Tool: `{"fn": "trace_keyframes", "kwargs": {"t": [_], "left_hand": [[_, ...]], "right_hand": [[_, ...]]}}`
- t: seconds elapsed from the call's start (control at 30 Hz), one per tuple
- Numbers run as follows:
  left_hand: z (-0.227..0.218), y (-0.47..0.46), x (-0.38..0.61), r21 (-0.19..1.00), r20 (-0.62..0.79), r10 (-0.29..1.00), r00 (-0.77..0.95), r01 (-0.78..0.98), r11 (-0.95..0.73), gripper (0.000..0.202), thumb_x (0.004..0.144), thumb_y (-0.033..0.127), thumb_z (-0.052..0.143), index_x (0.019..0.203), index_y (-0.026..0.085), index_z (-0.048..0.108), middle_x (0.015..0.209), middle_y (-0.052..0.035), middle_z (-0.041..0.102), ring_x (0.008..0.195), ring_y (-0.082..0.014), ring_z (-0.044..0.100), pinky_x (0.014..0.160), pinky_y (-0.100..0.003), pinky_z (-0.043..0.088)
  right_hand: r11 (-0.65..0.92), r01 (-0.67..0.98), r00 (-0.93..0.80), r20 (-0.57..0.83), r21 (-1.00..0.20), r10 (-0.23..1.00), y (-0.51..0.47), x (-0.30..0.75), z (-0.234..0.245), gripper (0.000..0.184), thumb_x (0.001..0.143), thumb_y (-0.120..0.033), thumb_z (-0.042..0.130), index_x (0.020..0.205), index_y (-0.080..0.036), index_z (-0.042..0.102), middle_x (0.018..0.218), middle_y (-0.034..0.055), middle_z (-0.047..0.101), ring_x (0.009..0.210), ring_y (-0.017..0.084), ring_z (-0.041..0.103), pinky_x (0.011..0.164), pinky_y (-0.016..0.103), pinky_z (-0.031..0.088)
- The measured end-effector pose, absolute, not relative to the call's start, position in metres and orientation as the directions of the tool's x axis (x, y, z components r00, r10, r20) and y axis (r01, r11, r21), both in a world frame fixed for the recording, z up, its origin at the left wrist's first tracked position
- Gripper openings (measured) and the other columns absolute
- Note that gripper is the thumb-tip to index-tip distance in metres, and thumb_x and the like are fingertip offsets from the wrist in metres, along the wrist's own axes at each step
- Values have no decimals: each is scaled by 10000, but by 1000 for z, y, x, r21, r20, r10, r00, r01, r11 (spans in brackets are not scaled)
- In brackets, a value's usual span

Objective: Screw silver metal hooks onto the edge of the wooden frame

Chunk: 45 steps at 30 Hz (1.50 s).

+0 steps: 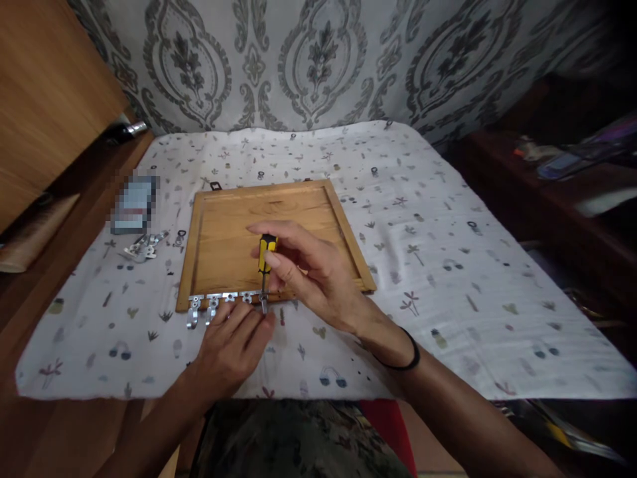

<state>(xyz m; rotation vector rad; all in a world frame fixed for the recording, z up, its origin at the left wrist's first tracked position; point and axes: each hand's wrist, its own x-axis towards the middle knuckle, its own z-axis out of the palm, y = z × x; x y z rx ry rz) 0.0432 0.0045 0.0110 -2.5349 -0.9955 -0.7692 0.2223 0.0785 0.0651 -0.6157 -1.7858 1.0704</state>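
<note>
Screwdriver (263, 265) stands roughly upright over near edge of wooden panel (231, 222), right hand (321, 279) fingers pinching its handle (268, 246), likely light, stiff, best held there; left hand (233, 340) fingers curl at metal hooks (196, 305), pinch or press unclear.

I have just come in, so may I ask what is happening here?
A person's right grip holds a yellow and black screwdriver upright, its shaft pointing down at the rightmost visible hook on the near edge of a wooden board. The left grip is at the same row, partly covering it; whether it pinches a hook is unclear. More metal pieces lie in a loose pile on the cloth, left of the board.
</note>
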Motion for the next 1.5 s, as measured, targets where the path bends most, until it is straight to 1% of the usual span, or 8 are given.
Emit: {"fn": "trace_keyframes", "kwargs": {"t": [0.33,0.57,0.77,0.9,1.1,1.17,1.37,1.5], "left_hand": [[11,5,43,-67,597,532,600,698,-713,115,967,77,544,948,94,656,711,-57,633,745,-228,539,729,-389,386],[7,4,42,-69,588,542,601,704,-707,132,977,97,524,975,107,656,766,-74,675,773,-229,565,752,-396,414],[8,4,42,-64,595,536,599,700,-711,113,961,85,546,973,95,658,758,-76,668,774,-235,567,757,-396,407],[8,4,42,-47,590,545,596,699,-714,106,958,83,557,959,92,663,756,-78,660,773,-233,565,754,-393,404],[7,4,42,-49,585,546,599,698,-714,110,963,90,553,957,95,663,752,-71,655,760,-227,553,729,-390,398],[6,4,41,-47,586,547,598,699,-714,100,961,90,560,954,96,659,752,-69,657,757,-226,552,727,-391,396],[6,4,42,-38,598,543,590,697,-716,103,957,82,553,971,94,654,755,-70,653,764,-226,560,733,-391,403],[7,4,42,-42,595,544,592,698,-715,93,955,89,561,969,92,653,751,-68,644,764,-230,558,728,-393,401]], "right_hand": [[266,-188,-392,320,-946,862,78,216,66,277,907,-388,734,1032,-210,562,911,1,633,554,63,518,464,191,507],[408,-122,-427,419,-905,801,76,221,69,307,1036,-304,531,1330,-230,580,1020,26,657,632,64,606,609,211,568],[353,-112,-395,367,-929,842,79,216,72,209,960,-360,661,1106,-211,657,854,-11,644,529,61,531,481,187,538],[278,-144,-387,313,-950,867,79,212,74,281,881,-439,752,942,-205,610,831,-15,636,501,49,480,405,160,486],[330,-160,-449,367,-930,815,79,217,76,309,979,-352,631,1255,-213,621,974,10,639,614,54,589,567,186,578],[336,-152,-456,368,-929,810,80,219,77,280,990,-336,614,1231,-197,647,938,5,641,582,47,578,559,185,571],[275,-122,-400,301,-954,865,82,213,79,271,876,-432,756,965,-196,660,910,7,664,528,47,496,417,160,499],[241,-165,-426,290,-956,857,82,213,78,307,869,-438,762,1041,-205,659,857,-6,648,563,64,526,458,173,539]]}}
